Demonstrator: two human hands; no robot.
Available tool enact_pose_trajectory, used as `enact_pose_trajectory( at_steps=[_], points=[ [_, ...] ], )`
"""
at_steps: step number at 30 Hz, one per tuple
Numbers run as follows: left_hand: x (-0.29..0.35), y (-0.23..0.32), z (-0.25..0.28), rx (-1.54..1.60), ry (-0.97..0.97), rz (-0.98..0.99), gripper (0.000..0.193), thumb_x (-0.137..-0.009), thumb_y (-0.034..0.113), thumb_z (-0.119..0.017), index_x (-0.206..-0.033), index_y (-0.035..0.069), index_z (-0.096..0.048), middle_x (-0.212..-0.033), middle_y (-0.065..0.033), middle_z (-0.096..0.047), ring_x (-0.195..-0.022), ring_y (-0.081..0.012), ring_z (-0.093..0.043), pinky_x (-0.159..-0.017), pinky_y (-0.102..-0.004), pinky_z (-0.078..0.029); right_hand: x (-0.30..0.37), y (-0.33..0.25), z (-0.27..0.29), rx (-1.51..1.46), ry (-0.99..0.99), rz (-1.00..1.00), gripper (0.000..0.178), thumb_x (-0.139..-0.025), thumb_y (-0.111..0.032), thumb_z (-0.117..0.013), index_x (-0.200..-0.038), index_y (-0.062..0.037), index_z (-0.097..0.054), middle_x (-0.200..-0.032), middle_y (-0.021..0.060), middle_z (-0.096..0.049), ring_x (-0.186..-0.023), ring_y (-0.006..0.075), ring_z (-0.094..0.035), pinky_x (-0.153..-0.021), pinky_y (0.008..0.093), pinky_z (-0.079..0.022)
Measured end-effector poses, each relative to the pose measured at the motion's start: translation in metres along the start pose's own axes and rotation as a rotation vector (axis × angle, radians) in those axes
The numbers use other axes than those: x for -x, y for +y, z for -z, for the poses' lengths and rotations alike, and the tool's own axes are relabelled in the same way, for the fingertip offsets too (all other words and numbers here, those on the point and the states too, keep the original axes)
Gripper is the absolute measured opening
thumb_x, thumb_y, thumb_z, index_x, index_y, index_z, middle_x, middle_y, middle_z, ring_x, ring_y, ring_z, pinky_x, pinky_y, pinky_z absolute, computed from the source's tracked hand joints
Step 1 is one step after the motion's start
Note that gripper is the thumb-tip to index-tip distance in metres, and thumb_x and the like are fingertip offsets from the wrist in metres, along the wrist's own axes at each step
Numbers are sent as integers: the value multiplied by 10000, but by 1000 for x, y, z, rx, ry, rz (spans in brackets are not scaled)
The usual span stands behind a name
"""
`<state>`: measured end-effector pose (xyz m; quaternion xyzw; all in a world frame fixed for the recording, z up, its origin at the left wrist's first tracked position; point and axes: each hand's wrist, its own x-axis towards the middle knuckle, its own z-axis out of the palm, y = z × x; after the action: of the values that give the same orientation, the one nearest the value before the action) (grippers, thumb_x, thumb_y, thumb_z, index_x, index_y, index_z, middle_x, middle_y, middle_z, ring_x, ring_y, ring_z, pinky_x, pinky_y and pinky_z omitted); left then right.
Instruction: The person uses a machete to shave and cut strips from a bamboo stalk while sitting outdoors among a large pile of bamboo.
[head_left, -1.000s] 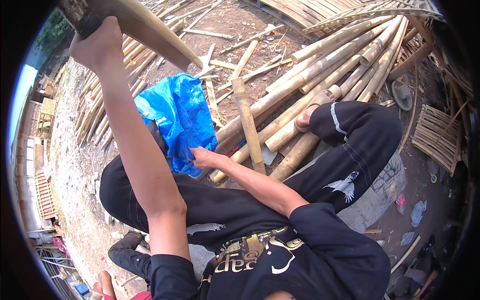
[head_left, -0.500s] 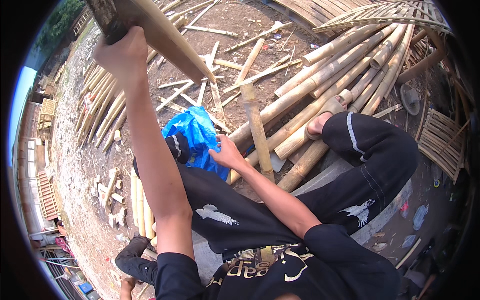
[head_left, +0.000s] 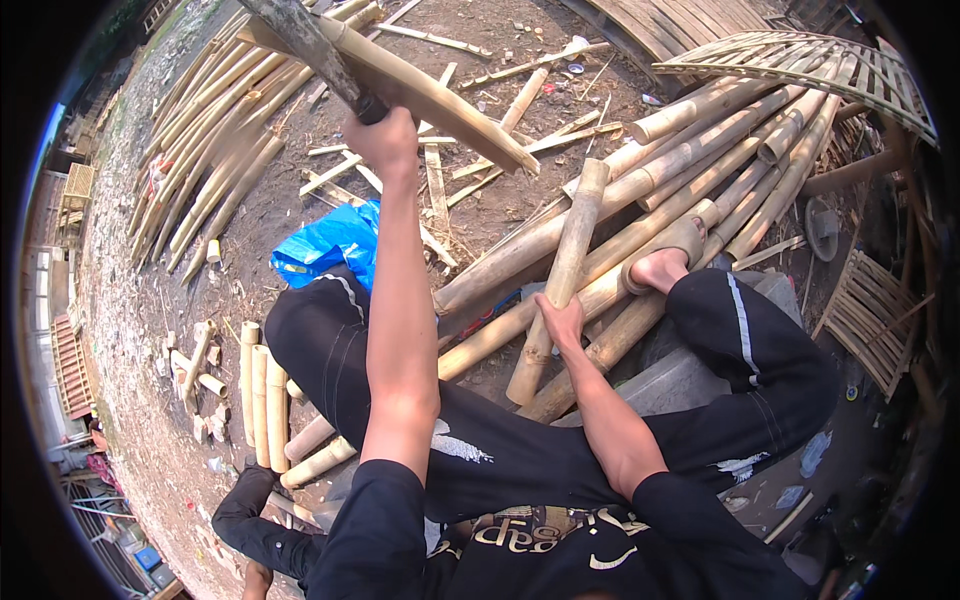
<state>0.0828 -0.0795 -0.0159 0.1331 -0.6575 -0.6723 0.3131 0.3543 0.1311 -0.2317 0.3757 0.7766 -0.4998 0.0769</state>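
Observation:
My left hand (head_left: 385,142) is raised and wrapped round the dark handle of a machete (head_left: 318,55). Its blade points up and away. A length of split bamboo (head_left: 440,92) lies across the blade and seems wedged on it; the exact contact is hard to see. Lower and to the right, my right hand (head_left: 562,318) grips a short bamboo pole (head_left: 575,235) near its lower part. The pole leans a little, with its top away from me. A crumpled blue plastic bag (head_left: 335,245) lies beyond my left knee, partly hidden by my left forearm.
Long bamboo poles (head_left: 690,160) are stacked at the right, under my sandalled foot. More poles (head_left: 200,150) lie at the far left. Cut bamboo pieces (head_left: 262,400) stand beside my left leg. Another person's leg (head_left: 265,520) shows at the lower left. A slatted bamboo panel (head_left: 880,315) leans at the right.
My right hand has moved from the blue bag to the bamboo pole and closed on it; the pole now leans. My left hand, with machete and split bamboo, has shifted right and lower in view.

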Motion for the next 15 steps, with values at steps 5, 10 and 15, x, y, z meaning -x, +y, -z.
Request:
enact_pose_trajectory(
  at_steps=[5,10,15],
  points=[
    [27,-52,23,12,68,-59,40,-751,-26,-682,-770,-31,-647,-763,-22,-663,-714,-86,-584,-643,-296,-457,-44,-39,54,-418,-44,-31,559,-720,-301,-860,-1068,65,-620,-947,146,-691,-806,237,-680,-748,371,-554],
    [74,-101,15,-10,-31,5,113,-685,-48,-582,-783,-56,-637,-700,-30,-646,-675,-98,-579,-624,-285,-443,-55,-63,105,-722,-414,-317,484,-777,-214,-823,-1134,3,-577,-970,126,-649,-858,234,-660,-789,409,-567],
    [108,-124,9,33,-66,132,141,-784,36,-744,-731,-20,-626,-661,36,-559,-644,-58,-495,-554,-273,-368,-38,-90,115,-676,-362,-373,386,-819,-202,-780,-1067,-35,-536,-813,110,-619,-689,247,-642,-651,418,-578]
  ],
)
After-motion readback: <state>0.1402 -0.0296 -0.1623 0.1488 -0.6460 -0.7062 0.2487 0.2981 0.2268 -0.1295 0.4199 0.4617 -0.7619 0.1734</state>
